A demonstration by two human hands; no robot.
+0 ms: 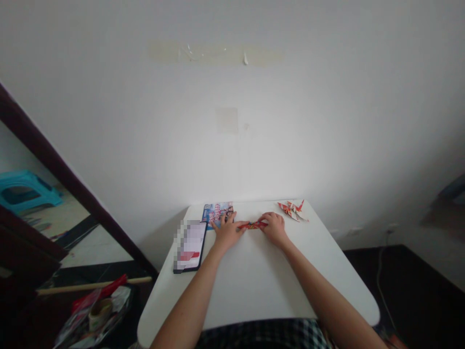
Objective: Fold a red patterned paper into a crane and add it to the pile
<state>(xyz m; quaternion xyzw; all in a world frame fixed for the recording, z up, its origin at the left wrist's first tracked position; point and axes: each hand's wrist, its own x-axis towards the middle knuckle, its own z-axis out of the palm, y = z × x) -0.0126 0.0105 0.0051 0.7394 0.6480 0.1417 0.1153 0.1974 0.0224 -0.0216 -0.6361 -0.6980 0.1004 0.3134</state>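
Narrow Red Patterned Strip (pixel 255 226) Lies Between Two Bare Hands

From where I stand, the strip (folded paper, by the look of it) lies crosswise on a white, round-cornered table (pixel 261 281), toward its far edge. The left hand (pixel 228 233) is palm down with its fingers spread, the thumb side at the strip's left end. The right hand (pixel 275 228) has its fingers bent, their tips at the right end; whether they pinch the strip or only press it, I cannot tell.

The left fingers reach over a blue printed sheet or booklet (pixel 211 212) with red-and-white lettering. Nearer and farther left lies a black-edged flat device (pixel 198 245) with a pale screen (partly blurred into blocks). At the table's far right, apart from the right hand, sits a red-and-white folded figure (pixel 291 211) with pointed ends. Beyond the table is a white wall (pixel 290 121); well off to the left, a turquoise plastic stool (pixel 45 195).
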